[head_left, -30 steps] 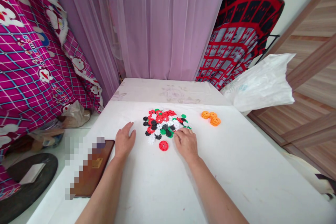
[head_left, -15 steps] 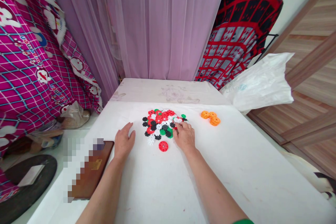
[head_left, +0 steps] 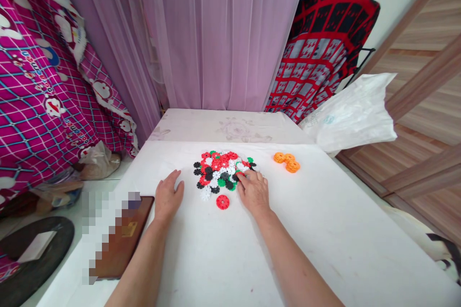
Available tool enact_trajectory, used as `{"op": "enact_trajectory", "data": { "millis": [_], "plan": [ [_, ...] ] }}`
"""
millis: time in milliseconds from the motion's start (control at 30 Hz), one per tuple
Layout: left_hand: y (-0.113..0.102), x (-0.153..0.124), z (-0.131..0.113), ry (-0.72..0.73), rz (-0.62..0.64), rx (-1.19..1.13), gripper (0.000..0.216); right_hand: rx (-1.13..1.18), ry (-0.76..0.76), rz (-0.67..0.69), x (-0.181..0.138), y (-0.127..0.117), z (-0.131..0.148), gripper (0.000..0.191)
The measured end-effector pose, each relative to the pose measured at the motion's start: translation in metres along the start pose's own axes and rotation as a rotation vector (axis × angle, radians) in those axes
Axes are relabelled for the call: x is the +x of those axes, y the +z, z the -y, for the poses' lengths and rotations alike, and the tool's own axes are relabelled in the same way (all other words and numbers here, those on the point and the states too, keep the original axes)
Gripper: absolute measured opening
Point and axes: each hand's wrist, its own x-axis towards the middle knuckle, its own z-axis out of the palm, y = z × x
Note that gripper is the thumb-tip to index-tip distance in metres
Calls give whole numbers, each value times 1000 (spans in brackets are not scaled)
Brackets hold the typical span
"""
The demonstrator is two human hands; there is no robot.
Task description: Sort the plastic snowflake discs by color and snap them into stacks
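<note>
A heap of notched plastic discs (head_left: 219, 165) in red, white, black and green lies on the white table (head_left: 216, 259). My right hand (head_left: 255, 193) reaches into the heap's right side, its fingers bent over the pieces and the thumb a little apart from the index finger. A bit of green shows by its index fingertip; no disc is clearly gripped. Left of the heap, my left hand (head_left: 168, 195) rests on the table with thumb and fingers apart, holding nothing. One red disc (head_left: 222, 202) lies alone in front of the heap, between the hands.
Joined orange discs (head_left: 287, 161) lie at the right of the table. A brown case-like object (head_left: 126, 235), partly pixelated, lies near the left edge. Beyond the right edge is a white plastic bag (head_left: 353, 112). A purple curtain (head_left: 223, 33) hangs behind the table.
My right index finger has shifted slightly over the discs at the heap's right side. My left hand stays where it was. The whole view has moved slightly.
</note>
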Motion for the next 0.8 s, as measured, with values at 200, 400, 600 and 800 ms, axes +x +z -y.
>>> {"op": "enact_trajectory", "data": {
  "millis": [200, 400, 600, 800],
  "plan": [
    [0, 0, 0, 1, 12, 30, 40, 34, 23, 50, 1, -1, -2, 34],
    [-1, 0, 0, 1, 19, 48, 40, -35, 52, 181, 18, -5, -12, 38],
    [-1, 0, -1, -2, 22, 46, 40, -12, 34, 301, 27, -8, -22, 41],
    [0, 1, 0, 9, 8, 43, 39, 83, 80, 270, 32, -3, -30, 28]
  ]
}}
